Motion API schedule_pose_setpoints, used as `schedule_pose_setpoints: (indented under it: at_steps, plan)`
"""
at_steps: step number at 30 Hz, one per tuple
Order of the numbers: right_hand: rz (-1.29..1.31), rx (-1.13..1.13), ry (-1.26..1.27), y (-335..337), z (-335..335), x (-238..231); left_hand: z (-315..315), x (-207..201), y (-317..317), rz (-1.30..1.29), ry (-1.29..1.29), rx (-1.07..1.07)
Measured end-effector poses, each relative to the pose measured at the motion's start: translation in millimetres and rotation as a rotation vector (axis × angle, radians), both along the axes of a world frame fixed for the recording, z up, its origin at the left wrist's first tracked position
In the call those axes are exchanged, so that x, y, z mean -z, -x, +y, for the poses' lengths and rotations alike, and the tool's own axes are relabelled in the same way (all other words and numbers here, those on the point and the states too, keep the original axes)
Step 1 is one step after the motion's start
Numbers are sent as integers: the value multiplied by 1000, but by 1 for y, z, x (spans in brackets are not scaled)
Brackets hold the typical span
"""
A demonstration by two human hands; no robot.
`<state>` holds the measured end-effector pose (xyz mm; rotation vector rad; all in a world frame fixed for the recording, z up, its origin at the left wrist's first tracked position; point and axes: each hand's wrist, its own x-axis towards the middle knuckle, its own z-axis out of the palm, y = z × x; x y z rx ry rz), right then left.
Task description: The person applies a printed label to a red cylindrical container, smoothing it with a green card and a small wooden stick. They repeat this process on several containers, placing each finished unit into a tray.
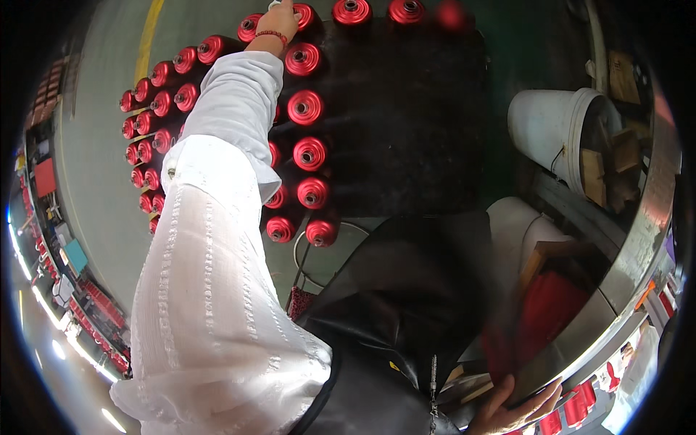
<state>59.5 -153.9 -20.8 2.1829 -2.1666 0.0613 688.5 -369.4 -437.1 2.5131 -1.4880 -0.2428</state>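
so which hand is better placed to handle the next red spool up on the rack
Left. The left hand is already up among the red spools, while the right hand rests low, far from them.

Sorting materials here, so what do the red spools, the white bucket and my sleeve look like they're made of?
Red spools: wound thread, soft sheen, on cores of unclear material. White bucket: probably plastic, smooth and matte. White sleeve: thin woven fabric with ribbed stripes, slightly sheer.

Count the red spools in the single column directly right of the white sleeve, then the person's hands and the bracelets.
Red spools in that column: 5
Hands: 2, left hand and right hand
Red bracelet: 1
Total: 8
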Motion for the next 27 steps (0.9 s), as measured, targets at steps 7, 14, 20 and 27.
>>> schedule_pose_setpoints:
  at_steps: [7,14,20,27]
  plan:
    - [189,-222,56,-17,-11,-1,-44,-32,46,-88,-233,262]
    - [139,-91,34,-6,0,1,-72,-7,99,-52,42,176]
    - [171,-95,16,-25,-6,-1,-68,1,76,-106,43,282]
    - [191,-101,2,-22,-6,-2,-66,17,73,-182,99,313]
